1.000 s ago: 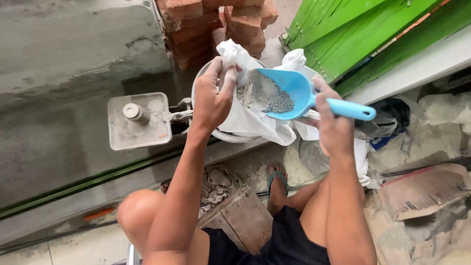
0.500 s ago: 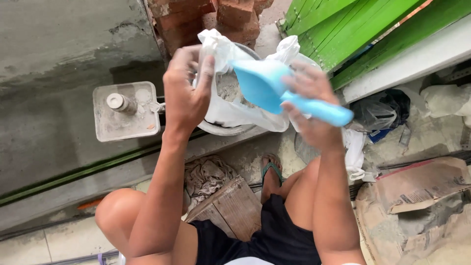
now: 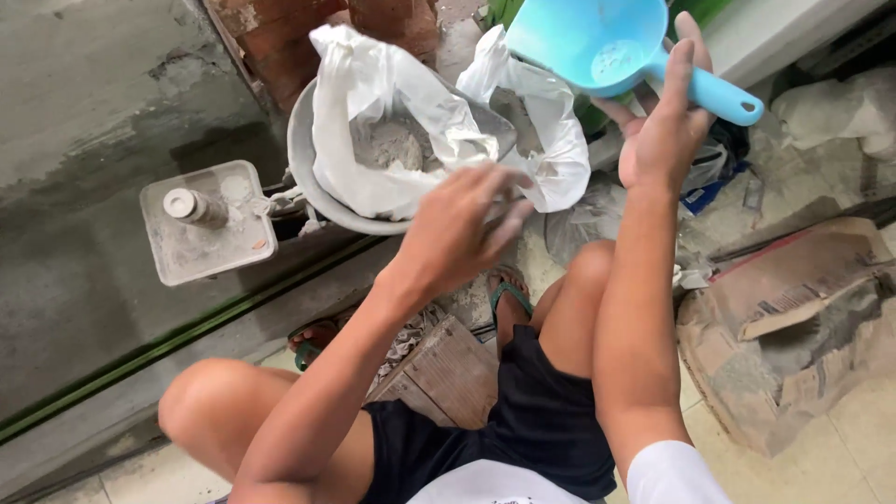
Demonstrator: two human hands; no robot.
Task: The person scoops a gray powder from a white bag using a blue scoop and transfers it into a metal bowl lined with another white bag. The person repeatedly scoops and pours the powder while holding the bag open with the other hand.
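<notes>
Head view: right hand (image 3: 665, 140) grips pale-blue scoop (image 3: 597, 42), emptied; left hand (image 3: 457, 229) open above white powder bag (image 3: 373, 103).

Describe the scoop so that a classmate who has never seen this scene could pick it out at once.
Start at the grey basin lined with a white plastic bag of grey powder. Up and to its right, the right hand holds the scoop. It is the only bright blue thing, round-bowled with a short straight handle.

Blue scoop (image 3: 597, 42) raised beside open, powder-filled white bag (image 3: 392, 121).
</notes>
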